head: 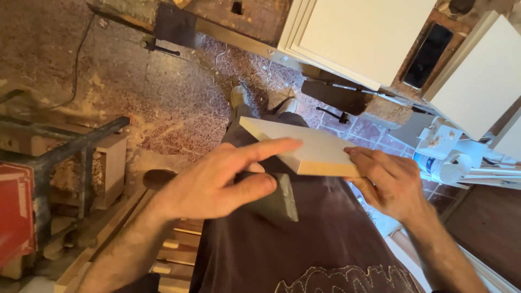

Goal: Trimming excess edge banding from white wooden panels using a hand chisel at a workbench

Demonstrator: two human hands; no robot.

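Note:
A small white-painted wooden panel (309,149) with a bare wood edge is held in front of my body. My right hand (388,182) grips its right corner. My left hand (225,179) presses a dark grey sanding block (278,203) against the panel's lower edge, fingers stretched along the panel's face. Below, my dark shirt and trousers fill the view, with my shoes (239,97) on the floor.
A workbench with large white cabinet panels (358,35) and a dark phone (429,54) runs along the top right. Sawdust and shavings cover the floor (163,92). A metal stand and red object (16,211) sit left; a white container (448,163) is right.

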